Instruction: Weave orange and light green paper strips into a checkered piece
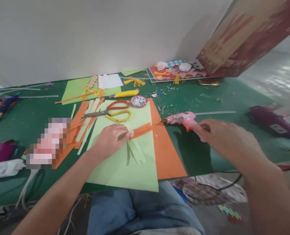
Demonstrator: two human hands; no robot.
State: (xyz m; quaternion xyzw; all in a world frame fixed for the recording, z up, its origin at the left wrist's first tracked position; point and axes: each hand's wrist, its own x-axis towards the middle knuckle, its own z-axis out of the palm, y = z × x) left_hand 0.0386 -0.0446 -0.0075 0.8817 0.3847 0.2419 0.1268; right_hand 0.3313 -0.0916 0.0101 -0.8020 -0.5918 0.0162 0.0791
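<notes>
My left hand is closed in a pinch on the ends of orange and green paper strips that lie across a light green sheet. My right hand grips the handle of a pink glue gun, whose nozzle points left at the far end of the orange strips. An orange sheet lies under the green one, showing along its right side. Loose green strips rest on the green sheet just below my left hand.
Red and yellow scissors, a round tin of small beads and a yellow-handled tool lie behind the sheets. More cut strips pile at the left. A purple glue gun sits right; a cardboard box leans at the back.
</notes>
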